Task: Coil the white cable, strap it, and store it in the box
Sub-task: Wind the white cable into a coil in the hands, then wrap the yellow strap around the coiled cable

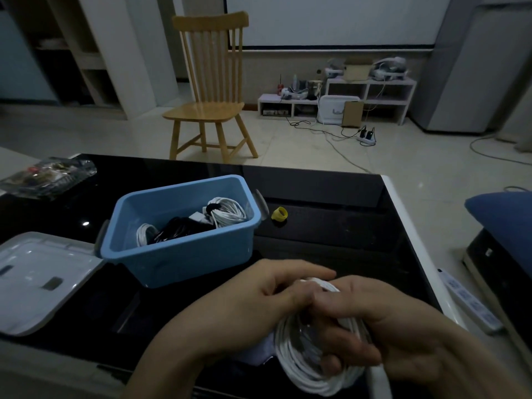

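The right hand [371, 321] is curling its fingers through the coiled white cable [311, 367] and gripping it. The left hand [259, 300] is pinching the coil's top, touching the right. The open blue box [178, 254] is sitting just beyond the left hand, already holding bundled cables [227, 211]; its lid [34, 280] is lying farther left.

Worktop [331, 226]: glossy black surface, pale edge at right. Blue box [184, 249] sits near centre, open-topped. Translucent grey lid [37, 280] lies flat at 9 o'clock of the box, touching its corner. Small yellow roll [279, 215] at 3 o'clock of the box, just beside its handle. Clear plastic packet [49, 177] at 10 o'clock, on the far left edge, well apart from the box.
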A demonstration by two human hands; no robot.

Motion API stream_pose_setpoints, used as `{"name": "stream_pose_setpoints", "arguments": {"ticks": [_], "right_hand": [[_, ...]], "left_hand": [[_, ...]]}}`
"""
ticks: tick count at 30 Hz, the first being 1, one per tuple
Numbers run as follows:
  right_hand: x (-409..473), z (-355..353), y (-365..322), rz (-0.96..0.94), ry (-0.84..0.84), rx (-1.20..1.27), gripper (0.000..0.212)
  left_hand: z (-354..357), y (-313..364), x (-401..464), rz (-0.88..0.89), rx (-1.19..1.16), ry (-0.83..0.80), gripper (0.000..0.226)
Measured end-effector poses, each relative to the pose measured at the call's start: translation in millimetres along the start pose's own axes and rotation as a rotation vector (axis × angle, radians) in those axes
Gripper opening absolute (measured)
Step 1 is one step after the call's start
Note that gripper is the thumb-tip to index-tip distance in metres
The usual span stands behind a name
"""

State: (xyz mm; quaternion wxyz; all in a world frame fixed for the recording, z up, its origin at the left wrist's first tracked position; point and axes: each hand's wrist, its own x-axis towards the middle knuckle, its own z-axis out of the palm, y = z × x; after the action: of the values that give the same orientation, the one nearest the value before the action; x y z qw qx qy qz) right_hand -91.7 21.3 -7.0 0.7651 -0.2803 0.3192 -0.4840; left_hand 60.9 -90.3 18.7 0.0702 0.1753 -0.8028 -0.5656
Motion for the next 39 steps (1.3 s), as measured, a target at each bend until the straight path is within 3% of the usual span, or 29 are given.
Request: {"name": "stream_pose_setpoints", "arguments": {"ticks": [9,11,14,18,25,29,33,36,39], "right_hand": [[-1,0,-12,-0.155,0.424,-0.379,0.007],[-1,0,-12,-0.204,0.453,-0.382,0.018],[2,4,-9,-0.297,0.530,-0.552,0.017],[5,8,-7,-0.402,0.641,-0.947,0.015],[6,9,-5,-0.330,0.690,-1.276,0.016],[10,11,-2,-0.315,0.657,-1.338,0.016],[15,8,-2,-0.330,0.649,-1.365,0.013],[16,5,-6,-0.343,0.615,-1.238,0.015],[18,-5,-15,-0.281,0.528,-0.967,0.013]], "left_hand": [[10,-9,5,0.104,0.114,0.280,0.019],[10,-10,6,0.112,0.080,0.365,0.018],[13,-11,8,0.079,-0.106,0.422,0.019],[18,-11,8,-0.016,-0.456,0.423,0.020],[12,-17,3,-0.071,-0.334,0.264,0.023],[7,-16,-2,-0.066,-0.312,0.204,0.022],[6,-20,-1,-0.109,-0.472,0.225,0.021],[11,-26,5,-0.108,-0.395,0.336,0.039],[12,-30,7,-0.045,-0.141,0.479,0.040]]}}
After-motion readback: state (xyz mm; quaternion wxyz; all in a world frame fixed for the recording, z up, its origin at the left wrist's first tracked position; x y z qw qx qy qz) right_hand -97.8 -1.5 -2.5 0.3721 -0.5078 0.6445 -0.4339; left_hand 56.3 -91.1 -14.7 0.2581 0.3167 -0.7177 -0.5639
